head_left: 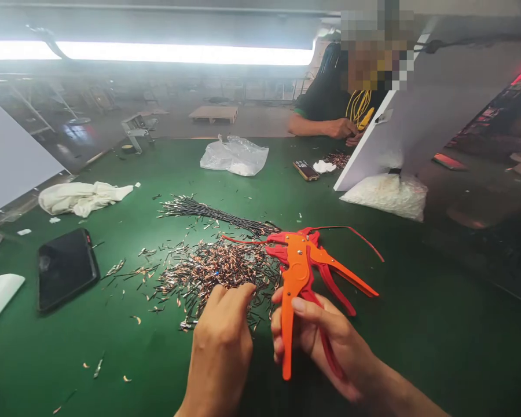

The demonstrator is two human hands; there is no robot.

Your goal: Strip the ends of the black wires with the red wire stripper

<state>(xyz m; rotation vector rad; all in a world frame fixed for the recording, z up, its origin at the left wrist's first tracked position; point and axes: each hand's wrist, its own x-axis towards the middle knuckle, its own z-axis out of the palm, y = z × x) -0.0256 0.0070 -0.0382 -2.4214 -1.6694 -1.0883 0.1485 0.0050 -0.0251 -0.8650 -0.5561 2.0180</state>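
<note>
My right hand [319,341] is wrapped round the handles of an orange wire stripper [298,272], whose head points away from me. A thin red wire [351,233] runs into the stripper's jaws and loops off to the right. My left hand [221,341] is closed in a pinch at the near edge of a heap of cut wire scraps [208,269]; what it pinches is hidden. A second red stripper [330,278] lies under the orange one. A bundle of dark wires [212,213] lies behind the heap.
On the green table [417,324] lie a black phone [66,267], a white cloth [80,197], a clear plastic bag [235,155] and a bag of white bits [386,194]. A slanted white board [421,110] stands far right. Another person [330,98] sits opposite holding yellow wires.
</note>
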